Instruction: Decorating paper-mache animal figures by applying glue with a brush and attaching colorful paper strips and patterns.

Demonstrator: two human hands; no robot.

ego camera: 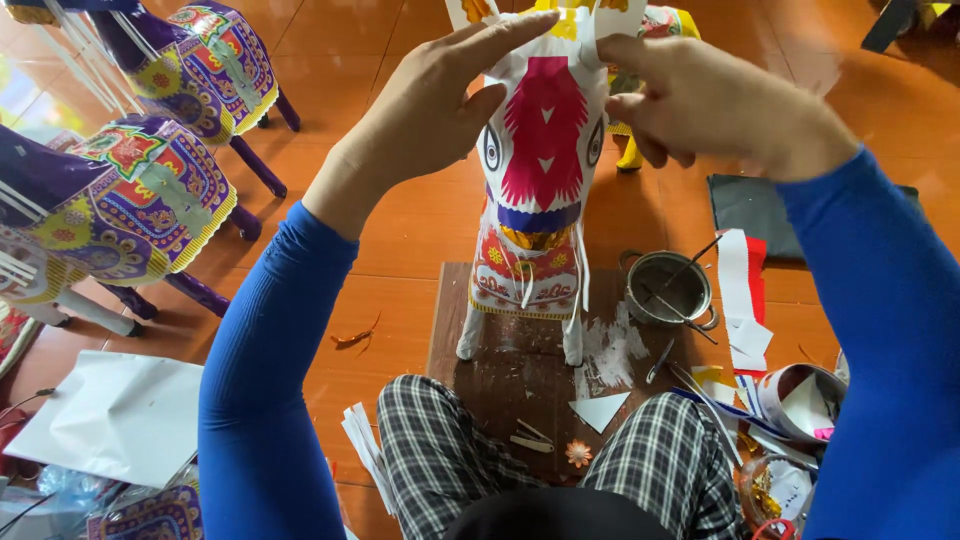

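At the far edge of the wooden board [480, 330], standing upright on four white legs, a paper horse [540, 200], white with a pink mane strip down its face, painted eyes either side, a purple and gold band at the chest. Head end raised toward the camera, long axis of the face running top to bottom, straight up from the board toward both hands. Left hand [430, 110] laid against the left side of the head, fingers [510, 32] stretched flat and long across the top edge, thumb tucked against the cheek below; flat pressing rather than pinching. Right hand [715, 105] on the opposite side, fingertips [625, 50] closed in a pinch on the white paper flap [618, 15] at the crown, remaining fingers curled under. Both equally near, meeting at the very top of the head with the crown between them; yellow paper up there, possibly an ear or a crest, cut off by the frame edge. On the board's right edge, a metal pot [668, 288] with a stick resting in it, white paste smears beside it, a white paper triangle [598, 410] near the close edge. Off the board to the left, on the tiled floor [400, 220], two purple paper horses [130, 200] with patterned saddlecloths, well apart from the hands.
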